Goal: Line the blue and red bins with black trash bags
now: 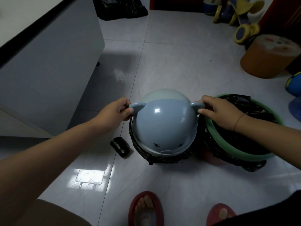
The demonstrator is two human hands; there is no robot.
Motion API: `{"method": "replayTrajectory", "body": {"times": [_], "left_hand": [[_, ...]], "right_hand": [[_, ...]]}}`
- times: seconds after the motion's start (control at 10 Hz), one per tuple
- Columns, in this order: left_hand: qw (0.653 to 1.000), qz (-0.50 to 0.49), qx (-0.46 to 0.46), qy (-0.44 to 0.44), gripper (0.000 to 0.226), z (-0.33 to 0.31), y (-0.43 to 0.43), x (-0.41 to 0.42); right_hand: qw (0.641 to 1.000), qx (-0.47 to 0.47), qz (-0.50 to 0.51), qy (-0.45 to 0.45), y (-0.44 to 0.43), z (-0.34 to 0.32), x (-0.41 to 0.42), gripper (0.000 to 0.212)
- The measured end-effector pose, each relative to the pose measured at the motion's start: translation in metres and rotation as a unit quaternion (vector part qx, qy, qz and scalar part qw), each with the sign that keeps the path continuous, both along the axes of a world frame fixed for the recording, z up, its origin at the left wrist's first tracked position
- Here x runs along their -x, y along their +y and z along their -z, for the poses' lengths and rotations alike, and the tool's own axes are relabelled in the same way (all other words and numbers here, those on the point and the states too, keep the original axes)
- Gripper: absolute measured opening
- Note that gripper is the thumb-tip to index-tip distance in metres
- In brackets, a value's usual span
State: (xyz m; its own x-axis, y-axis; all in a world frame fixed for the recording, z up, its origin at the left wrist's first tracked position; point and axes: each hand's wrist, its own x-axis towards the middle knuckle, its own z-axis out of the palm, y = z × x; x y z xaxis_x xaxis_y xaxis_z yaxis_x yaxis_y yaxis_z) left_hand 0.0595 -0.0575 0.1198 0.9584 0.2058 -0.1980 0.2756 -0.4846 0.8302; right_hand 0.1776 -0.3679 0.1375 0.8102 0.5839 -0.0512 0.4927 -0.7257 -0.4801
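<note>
A blue domed lid (162,124) with two ear-shaped handles sits on top of the blue bin, whose body is hidden. A black trash bag (164,158) folds over that bin's rim below the lid. My left hand (116,110) grips the lid's left ear. My right hand (218,111) grips the right ear. To the right stands the red bin (206,156), lined with a black bag (244,110) held under a green ring (228,149). A roll of black bags (120,146) lies on the floor left of the blue bin.
A white cabinet (48,62) fills the left side. Black bags (120,7) lie at the back. An orange stool (267,56) and a yellow toy ride-on (241,18) stand at the right rear. My feet in red slippers (145,209) are just in front of the bins on the tiled floor.
</note>
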Motion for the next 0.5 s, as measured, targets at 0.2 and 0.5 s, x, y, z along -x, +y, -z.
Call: {"method": "replayTrajectory", "body": {"times": [0.2, 0.5], "left_hand": [[1.0, -0.007, 0.008, 0.0, 0.012, 0.0, 0.001, -0.001], [0.993, -0.113, -0.001, 0.017, 0.07, -0.023, -0.017, 0.035]], "right_hand": [[1.0, 0.007, 0.005, -0.004, 0.001, 0.001, 0.0, 0.01], [0.996, -0.038, 0.047, 0.07, -0.017, -0.04, 0.032, 0.069]]}}
